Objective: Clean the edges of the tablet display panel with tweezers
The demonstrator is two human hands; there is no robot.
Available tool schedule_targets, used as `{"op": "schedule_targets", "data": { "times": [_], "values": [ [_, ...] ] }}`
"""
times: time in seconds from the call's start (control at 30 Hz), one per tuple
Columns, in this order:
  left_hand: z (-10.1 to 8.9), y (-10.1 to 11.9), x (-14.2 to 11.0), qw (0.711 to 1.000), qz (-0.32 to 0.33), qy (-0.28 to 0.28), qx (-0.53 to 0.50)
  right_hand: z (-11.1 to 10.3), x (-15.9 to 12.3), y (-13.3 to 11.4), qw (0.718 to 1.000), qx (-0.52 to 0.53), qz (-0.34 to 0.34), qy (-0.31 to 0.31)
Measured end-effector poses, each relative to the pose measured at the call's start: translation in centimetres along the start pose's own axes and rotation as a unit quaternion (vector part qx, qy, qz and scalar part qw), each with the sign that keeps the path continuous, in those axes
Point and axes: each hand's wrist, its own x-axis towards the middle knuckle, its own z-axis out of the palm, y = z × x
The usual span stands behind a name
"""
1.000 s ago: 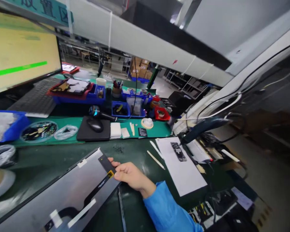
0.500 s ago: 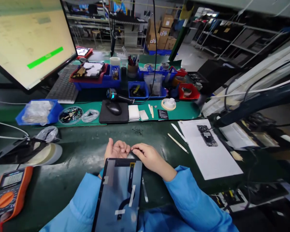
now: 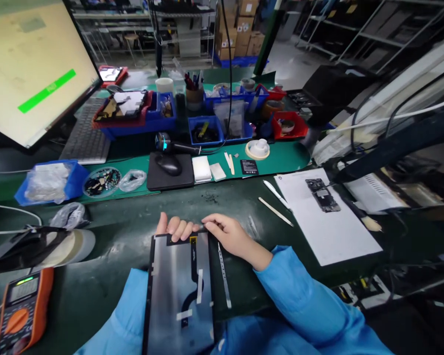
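Note:
A tablet-sized display panel (image 3: 170, 291) stands tilted in front of my body, its grey back towards me. A black flex cable (image 3: 194, 261) and pale tape strips run along that back. My left hand (image 3: 177, 228) is behind the panel, its fingers curled over the top edge and the thumb pointing up; its palm is hidden. My right hand (image 3: 229, 235) is closed in a pinch beside the left fingertips, just past the panel's top right corner. Whatever the pinch holds is too small to name. Right of the panel, a thin metal strip tool (image 3: 224, 276) lies on the bench.
A multimeter (image 3: 24, 310) and a tape roll (image 3: 74, 246) are at left. White paper (image 3: 325, 231) bearing a phone circuit board (image 3: 322, 195) lies right, near a wooden stick (image 3: 276, 212) and white pen-like tool (image 3: 277, 195). Behind are a mouse (image 3: 168, 164), scanner (image 3: 175, 145) and parts bins (image 3: 206, 130).
My left fingers now curl over the panel's top edge, where before they were above it with the palm showing. The panel sits more upright and slightly left. My right hand stays pinched. The view has shifted.

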Motion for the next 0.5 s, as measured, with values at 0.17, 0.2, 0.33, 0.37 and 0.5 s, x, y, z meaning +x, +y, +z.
{"op": "schedule_targets", "data": {
  "times": [0.17, 0.2, 0.33, 0.37, 0.5],
  "values": [
    [0.3, 1.0, -0.3, 0.998, 0.036, 0.023, -0.035, 0.5, 0.0, 0.1, 0.99, 0.132, 0.014, -0.052],
    [0.4, 1.1, -0.3, 0.998, 0.041, 0.026, -0.033, 0.6, 0.0, 0.1, 0.987, 0.145, 0.012, -0.072],
    [0.7, 1.2, -0.4, 0.999, 0.015, 0.021, -0.04, 1.2, 0.1, 0.1, 0.982, 0.149, 0.03, -0.11],
    [0.7, 1.1, -0.5, 0.999, 0.006, 0.016, -0.042, 1.3, 0.1, 0.1, 0.979, 0.164, 0.042, -0.112],
    [1.3, 0.9, -0.7, 0.999, -0.003, 0.007, -0.032, 1.8, 0.0, -0.2, 0.951, 0.274, 0.091, -0.112]
  ]
}}
